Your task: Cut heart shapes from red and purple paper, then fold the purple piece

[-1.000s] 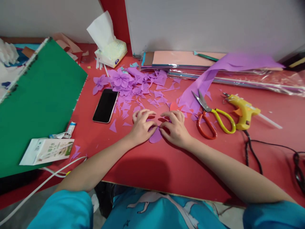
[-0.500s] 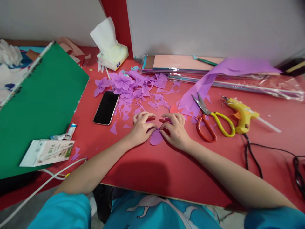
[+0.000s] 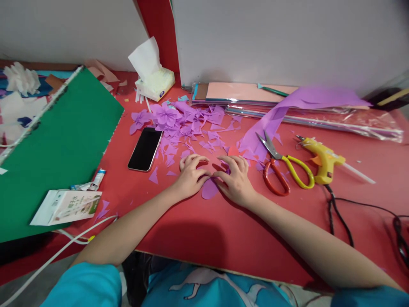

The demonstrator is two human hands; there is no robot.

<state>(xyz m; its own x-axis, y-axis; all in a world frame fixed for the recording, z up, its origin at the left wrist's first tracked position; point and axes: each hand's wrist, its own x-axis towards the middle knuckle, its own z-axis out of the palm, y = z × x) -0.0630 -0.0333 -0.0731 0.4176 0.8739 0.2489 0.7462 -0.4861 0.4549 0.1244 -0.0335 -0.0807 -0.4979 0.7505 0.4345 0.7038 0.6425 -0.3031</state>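
A purple paper petal point(image 3: 209, 190) lies on the red table point(image 3: 179, 226), its rounded end toward me. My left hand point(image 3: 192, 175) pinches its far edge with thumb and fingertips. From the other side, my right hand point(image 3: 234, 177) presses its thumb on the same edge, fingers curled. A bit of darker purple paper shows under the right fingers. Behind the right hand sits a small red paper piece point(image 3: 233, 151). Purple scraps point(image 3: 191, 121) and a layered paper flower point(image 3: 166, 116) are heaped beyond my hands.
A phone point(image 3: 145, 149) lies left of the scraps, near a tissue box point(image 3: 158, 85). Scissors point(image 3: 276, 157) and a yellow glue gun point(image 3: 324, 160) are at the right. A green board point(image 3: 64, 145) carries a white packet point(image 3: 68, 207). Wrapped paper sheets point(image 3: 249, 91) line the back.
The view has shifted slightly, so the table items appear a little lower. Both hands stay at the petal, and the right fingers have opened out slightly.
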